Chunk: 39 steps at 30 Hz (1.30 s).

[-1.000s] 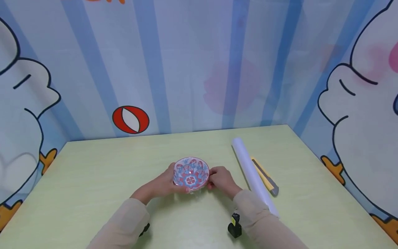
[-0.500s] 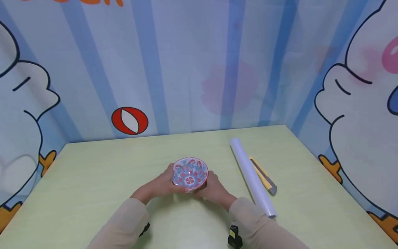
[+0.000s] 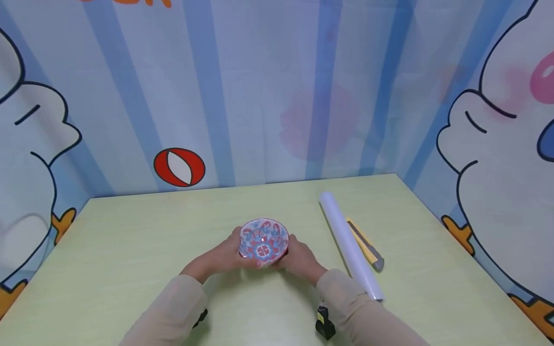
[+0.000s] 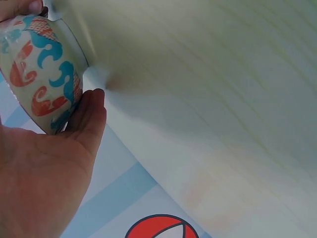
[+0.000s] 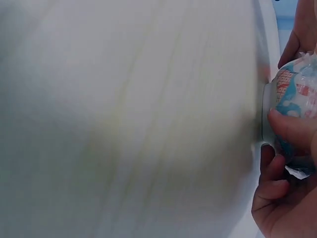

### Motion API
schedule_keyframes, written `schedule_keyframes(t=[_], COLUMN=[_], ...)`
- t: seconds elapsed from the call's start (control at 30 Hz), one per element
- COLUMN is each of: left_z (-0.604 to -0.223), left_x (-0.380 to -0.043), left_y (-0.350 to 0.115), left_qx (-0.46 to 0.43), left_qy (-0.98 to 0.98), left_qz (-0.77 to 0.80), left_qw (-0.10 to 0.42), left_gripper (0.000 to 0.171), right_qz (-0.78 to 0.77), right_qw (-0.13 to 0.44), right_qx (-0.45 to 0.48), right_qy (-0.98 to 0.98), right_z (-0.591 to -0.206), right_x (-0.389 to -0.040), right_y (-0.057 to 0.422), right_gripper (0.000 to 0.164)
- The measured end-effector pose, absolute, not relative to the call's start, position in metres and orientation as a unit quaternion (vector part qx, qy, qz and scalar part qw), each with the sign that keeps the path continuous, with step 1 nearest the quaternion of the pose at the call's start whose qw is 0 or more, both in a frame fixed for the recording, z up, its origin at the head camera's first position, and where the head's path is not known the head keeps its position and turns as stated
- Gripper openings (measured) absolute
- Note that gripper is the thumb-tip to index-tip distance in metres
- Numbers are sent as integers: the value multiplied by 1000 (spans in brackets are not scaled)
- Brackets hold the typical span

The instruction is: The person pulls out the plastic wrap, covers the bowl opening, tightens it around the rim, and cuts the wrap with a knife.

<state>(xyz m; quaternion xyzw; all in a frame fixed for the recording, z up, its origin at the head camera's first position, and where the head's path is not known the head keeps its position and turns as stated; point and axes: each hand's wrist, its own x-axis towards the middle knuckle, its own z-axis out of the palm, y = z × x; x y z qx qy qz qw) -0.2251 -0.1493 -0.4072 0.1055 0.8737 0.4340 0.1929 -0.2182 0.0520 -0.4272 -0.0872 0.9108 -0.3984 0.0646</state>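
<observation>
A small round bowl (image 3: 263, 242) with a red, blue and white pattern is held above the table, its inside tilted toward me in the head view. My left hand (image 3: 226, 253) grips its left side, thumb near the front rim and long fingers (image 4: 91, 111) along the outer wall. On the other side my right hand (image 3: 299, 259) holds the bowl, its thumb (image 5: 290, 126) pressed on the outer wall near the foot. Clear plastic film (image 5: 299, 172) shows by the curled right fingers, and more covers part of the bowl.
A roll of pale film or paper (image 3: 348, 245) lies on the light table (image 3: 143, 240) beyond my right forearm. Right of it lies a yellow and grey utility knife (image 3: 365, 245). A printed cartoon backdrop (image 3: 268, 96) stands behind the table.
My right hand has moved from pinching at the bowl's right edge to lying around its lower right side. The left hand keeps its grip, and the bowl has barely moved.
</observation>
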Motion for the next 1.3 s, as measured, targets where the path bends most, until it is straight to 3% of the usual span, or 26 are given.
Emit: schedule_keyframes(t=[0.2,0.3,0.43,0.6,0.73,1.0,1.3], left_z=[-407,-406,-405,-404,-402,-404,-408], left_x=[-223,-221,-220,-220,-219,-221,-221], left_y=[-144,-141,-140,-138,-138,-137,-132], left_qx=[98,90,81,83,76,89,78], left_qy=[876,880,882,883,885,882,882], left_qz=[430,424,422,421,419,423,430], left_qw=[194,196,196,189,188,187,179], left_gripper=[102,104,105,104,103,103,125], right_qz=[-327,-322,-357,-484,-548,-530,-390], right_qw=[19,10,23,106,148,170,144], right_qx=[-83,-92,-85,-31,-4,-7,-73], right_qy=[941,942,930,868,823,831,906], right_z=[-430,-429,-424,-417,-417,-411,-411], right_x=[-223,-226,-228,-228,-226,-223,-227], right_y=[60,63,67,69,68,68,71], right_gripper=[20,13,19,16,23,24,15])
